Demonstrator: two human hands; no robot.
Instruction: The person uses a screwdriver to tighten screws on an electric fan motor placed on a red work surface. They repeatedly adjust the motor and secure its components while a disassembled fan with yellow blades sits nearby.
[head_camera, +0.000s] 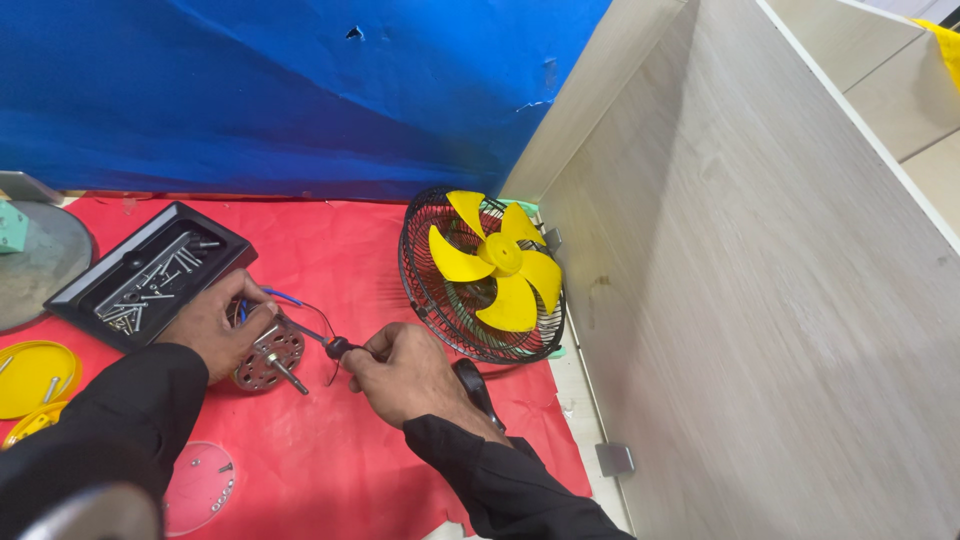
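The left hand (215, 325) is clenched over a round metal fan motor with a steel shaft (268, 360), pinning it to the red-covered surface (350, 450). The right hand (405, 372), just right of the motor, grips a black-handled screwdriver (335, 347) in its fingers (380, 345), tip angled toward the motor's top edge. To turn a screw cleanly here, I judge the driver should sit straight in the head while the left hand keeps the motor from rolling and the blue and black wires (290, 300) stay free of the tip. Left of the motor lies a black rectangular plastic tray of screws (150, 272). Right of the motor stands a black wire fan guard with yellow plastic blades (485, 270). No labels or packages are legible.
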